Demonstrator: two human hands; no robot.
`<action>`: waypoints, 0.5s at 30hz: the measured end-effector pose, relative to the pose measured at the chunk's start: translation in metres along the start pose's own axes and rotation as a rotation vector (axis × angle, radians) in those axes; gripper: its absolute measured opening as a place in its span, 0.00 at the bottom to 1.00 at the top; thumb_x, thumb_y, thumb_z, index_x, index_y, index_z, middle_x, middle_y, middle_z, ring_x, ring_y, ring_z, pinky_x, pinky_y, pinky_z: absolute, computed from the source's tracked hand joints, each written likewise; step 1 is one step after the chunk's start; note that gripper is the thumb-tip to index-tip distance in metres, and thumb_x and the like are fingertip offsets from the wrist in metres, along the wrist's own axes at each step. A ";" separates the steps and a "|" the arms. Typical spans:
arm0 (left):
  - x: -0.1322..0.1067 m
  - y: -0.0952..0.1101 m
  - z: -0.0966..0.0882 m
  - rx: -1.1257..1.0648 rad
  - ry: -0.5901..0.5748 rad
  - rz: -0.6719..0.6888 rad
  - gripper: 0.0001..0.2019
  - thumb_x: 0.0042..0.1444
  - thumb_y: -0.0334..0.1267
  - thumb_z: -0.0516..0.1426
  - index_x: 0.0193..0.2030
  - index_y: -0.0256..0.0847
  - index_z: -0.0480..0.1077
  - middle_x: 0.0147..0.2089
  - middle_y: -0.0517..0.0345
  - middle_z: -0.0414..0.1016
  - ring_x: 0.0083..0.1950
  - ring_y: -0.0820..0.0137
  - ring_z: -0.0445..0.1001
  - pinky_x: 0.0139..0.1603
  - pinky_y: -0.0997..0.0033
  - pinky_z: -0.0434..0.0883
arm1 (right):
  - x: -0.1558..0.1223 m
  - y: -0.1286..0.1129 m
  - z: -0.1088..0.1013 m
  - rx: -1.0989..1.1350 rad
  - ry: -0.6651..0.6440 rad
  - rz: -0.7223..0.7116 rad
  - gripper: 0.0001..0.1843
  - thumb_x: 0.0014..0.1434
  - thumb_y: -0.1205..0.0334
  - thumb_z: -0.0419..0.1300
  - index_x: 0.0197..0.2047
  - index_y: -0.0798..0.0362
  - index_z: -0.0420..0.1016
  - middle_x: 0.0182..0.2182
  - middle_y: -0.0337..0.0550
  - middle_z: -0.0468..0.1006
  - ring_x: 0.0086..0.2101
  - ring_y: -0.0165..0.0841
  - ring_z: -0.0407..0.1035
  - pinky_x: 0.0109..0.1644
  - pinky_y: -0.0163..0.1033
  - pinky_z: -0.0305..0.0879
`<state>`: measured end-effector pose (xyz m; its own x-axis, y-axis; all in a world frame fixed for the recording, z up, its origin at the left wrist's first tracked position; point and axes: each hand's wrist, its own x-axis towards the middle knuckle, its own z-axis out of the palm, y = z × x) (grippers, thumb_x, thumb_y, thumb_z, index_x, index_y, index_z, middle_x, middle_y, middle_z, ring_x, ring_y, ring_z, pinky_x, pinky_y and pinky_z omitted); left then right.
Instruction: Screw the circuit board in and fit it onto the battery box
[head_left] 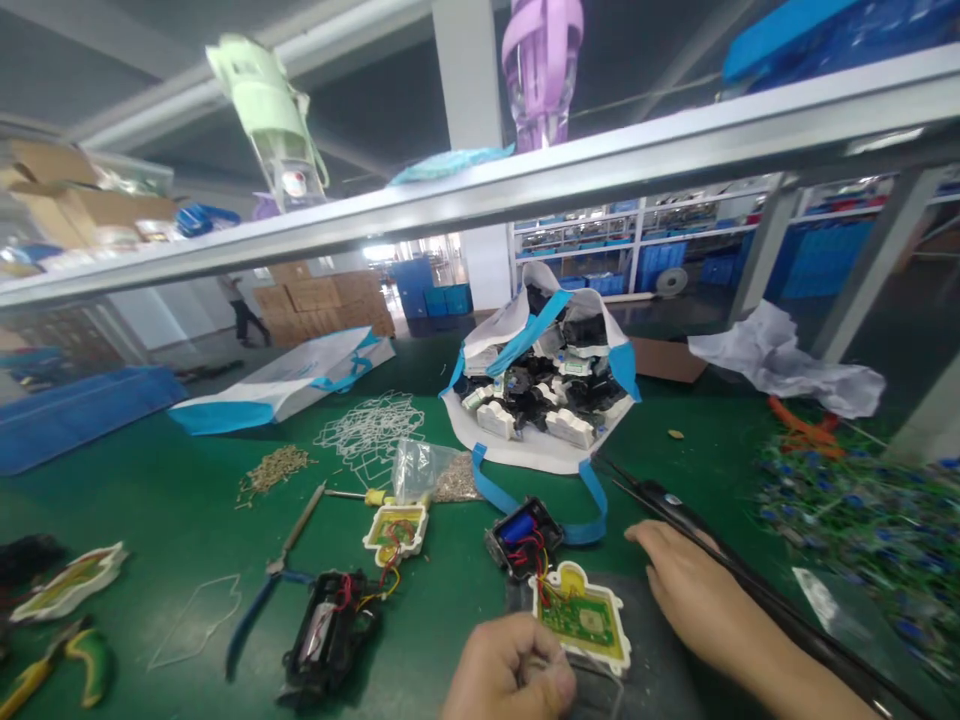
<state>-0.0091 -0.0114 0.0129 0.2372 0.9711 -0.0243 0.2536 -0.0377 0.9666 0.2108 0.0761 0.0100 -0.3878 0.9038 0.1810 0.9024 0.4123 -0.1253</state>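
My left hand (514, 668) is closed in a pinch at the near edge of a white casing half (619, 640) that holds a green circuit board (589, 620). A thin white loop (616, 690) trails from beside its fingertips. Red and yellow wires join the board to a black battery housing (525, 535) with a blue cell. To the right, my right hand (679, 575) has its fingers stretched out, beside a long black tool (682, 515) with a thin tip; whether it touches the tool is unclear. A dark pad (660, 660) lies beneath the casing.
Behind stands a white bag (517, 455) full of black and white housings. Leftward lie pliers (274, 570), a screwdriver (367, 497), screws (276, 470), white loops (375, 430) and another wired housing (330, 630). Wired blue parts (862, 540) heap up at right. A shelf (450, 190) crosses above.
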 end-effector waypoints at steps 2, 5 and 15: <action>-0.001 0.013 -0.017 0.056 0.007 -0.045 0.17 0.46 0.50 0.54 0.21 0.36 0.63 0.18 0.64 0.53 0.21 0.77 0.50 0.21 0.78 0.48 | 0.000 0.008 0.005 -0.199 0.049 0.060 0.23 0.53 0.82 0.42 0.48 0.60 0.65 0.47 0.54 0.64 0.49 0.43 0.54 0.52 0.53 0.48; 0.004 0.042 -0.060 0.299 0.052 -0.057 0.11 0.48 0.41 0.53 0.22 0.36 0.66 0.20 0.62 0.60 0.25 0.74 0.58 0.26 0.79 0.54 | 0.001 0.014 0.005 -0.367 0.105 0.143 0.21 0.54 0.81 0.44 0.48 0.60 0.67 0.47 0.55 0.64 0.49 0.46 0.53 0.50 0.53 0.50; 0.054 0.094 -0.199 1.359 0.895 -0.032 0.16 0.51 0.37 0.51 0.45 0.29 0.64 0.39 0.41 0.66 0.46 0.49 0.64 0.44 0.53 0.60 | 0.002 0.026 -0.004 -0.319 0.044 0.316 0.20 0.58 0.75 0.47 0.53 0.55 0.63 0.36 0.56 0.68 0.32 0.44 0.66 0.32 0.41 0.62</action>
<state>-0.1593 0.0848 0.1532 -0.2515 0.7761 0.5782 0.9575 0.2866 0.0319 0.2339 0.0884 0.0106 -0.0813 0.9711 0.2245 0.9907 0.0540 0.1249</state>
